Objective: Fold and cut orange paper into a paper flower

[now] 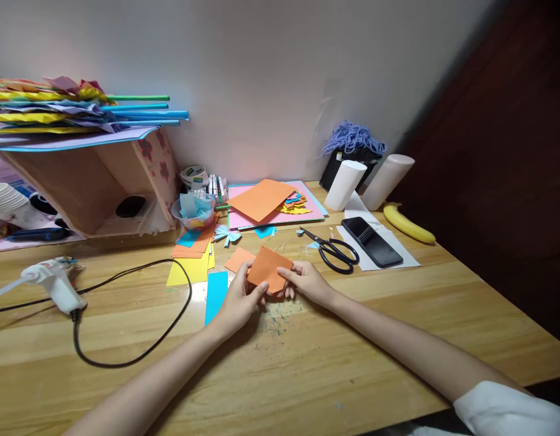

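Both my hands hold a small folded piece of orange paper (pixel 267 268) just above the wooden table (pixel 307 363). My left hand (pixel 240 300) pinches its left and lower edge, thumb on top. My right hand (pixel 307 281) grips its right edge with the fingers curled under. A second small orange piece (pixel 238 258) lies flat just behind the held one. A blue paper strip (pixel 215 293) lies to the left of my left hand.
Black scissors (pixel 335 251), a black phone (pixel 371 241) on white paper, a banana (pixel 408 224) and two white rolls (pixel 346 184) are at the right. A glue gun (pixel 53 283) with its black cord (pixel 125 357) lies left. Coloured sheets (pixel 262 200), a plastic cup (pixel 194 212) and a cardboard box (pixel 89 181) stand behind.
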Demonstrator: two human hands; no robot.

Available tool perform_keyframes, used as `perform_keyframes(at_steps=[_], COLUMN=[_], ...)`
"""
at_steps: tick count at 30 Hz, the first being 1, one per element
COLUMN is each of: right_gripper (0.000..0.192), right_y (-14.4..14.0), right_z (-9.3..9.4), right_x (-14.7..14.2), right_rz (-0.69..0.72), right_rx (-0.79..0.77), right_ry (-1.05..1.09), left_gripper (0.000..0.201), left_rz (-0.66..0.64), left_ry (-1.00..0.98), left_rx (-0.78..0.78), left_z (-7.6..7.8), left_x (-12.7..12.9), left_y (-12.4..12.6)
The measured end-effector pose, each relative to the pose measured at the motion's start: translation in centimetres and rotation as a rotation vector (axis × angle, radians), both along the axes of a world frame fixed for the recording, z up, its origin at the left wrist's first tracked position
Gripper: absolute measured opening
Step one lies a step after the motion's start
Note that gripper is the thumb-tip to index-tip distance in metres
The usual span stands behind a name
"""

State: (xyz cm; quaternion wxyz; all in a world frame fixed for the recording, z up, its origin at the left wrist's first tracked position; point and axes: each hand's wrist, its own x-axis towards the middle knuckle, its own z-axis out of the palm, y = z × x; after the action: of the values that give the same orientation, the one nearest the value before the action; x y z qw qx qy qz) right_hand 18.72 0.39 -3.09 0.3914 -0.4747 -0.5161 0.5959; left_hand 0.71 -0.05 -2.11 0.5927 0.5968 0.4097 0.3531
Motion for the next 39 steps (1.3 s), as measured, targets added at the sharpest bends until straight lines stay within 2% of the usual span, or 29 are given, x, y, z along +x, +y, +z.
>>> perform_keyframes(at_steps=[3,7,11,15,21,24,27,31,35,37,39], right_gripper=[0.040,0.047,0.035,0.031,0.027,0.025,0.031,0.038,0.039,0.039,0.038], right_y=[0.0,0.1,0.3,0.2,-0.4,-0.5,-0.5,-0.5,-0.4,-0.4,-0.3], right_z=[0.2,0.2,0.2,0.3,0.2,0.1,0.2,0.3,0.2,0.1,0.0], right_x=[0.2,0.5,0.7,1.0,1.2,1.1,1.1,1.0,1.1,1.2,1.3], right_rz=[-0.062,-0.073,-0.074,-0.070,-0.015,0.038,0.080,0.108,0.110,0.079,0.050], right_rx=[0.020,0.075,0.052,0.052,0.020,0.007,0.012,-0.004,-0.003,0.007,0.015], right_ry=[-0.047,-0.054,-0.007,-0.010,-0.034,-0.053,-0.029,0.037,0.050,0.054,0.066], left_gripper=[0.035,0.035,0.034,0.031,0.031,0.030,0.035,0.041,0.046,0.043,0.033], left_rz=[0.011,0.024,0.035,-0.029,-0.114,-0.083,-0.041,-0.012,0.077,0.071,0.009], left_ry=[-0.016,-0.035,-0.074,-0.033,0.020,0.019,-0.023,-0.057,-0.057,-0.074,-0.099], left_rx=[-0.018,-0.045,-0.052,-0.051,-0.123,-0.164,-0.172,-0.143,-0.153,-0.188,-0.203], left_z=[0.0,-0.1,-0.6,-0.8,0.2,0.2,-0.1,-0.5,-0.6,-0.5,-0.3], left_x=[0.0,0.1,0.0,-0.1,0.2,0.3,0.2,0.0,-0.2,-0.1,0.0], left_y=[0.1,0.3,0.3,0.3,0.2,0.2,0.2,0.3,0.5,0.5,0.5])
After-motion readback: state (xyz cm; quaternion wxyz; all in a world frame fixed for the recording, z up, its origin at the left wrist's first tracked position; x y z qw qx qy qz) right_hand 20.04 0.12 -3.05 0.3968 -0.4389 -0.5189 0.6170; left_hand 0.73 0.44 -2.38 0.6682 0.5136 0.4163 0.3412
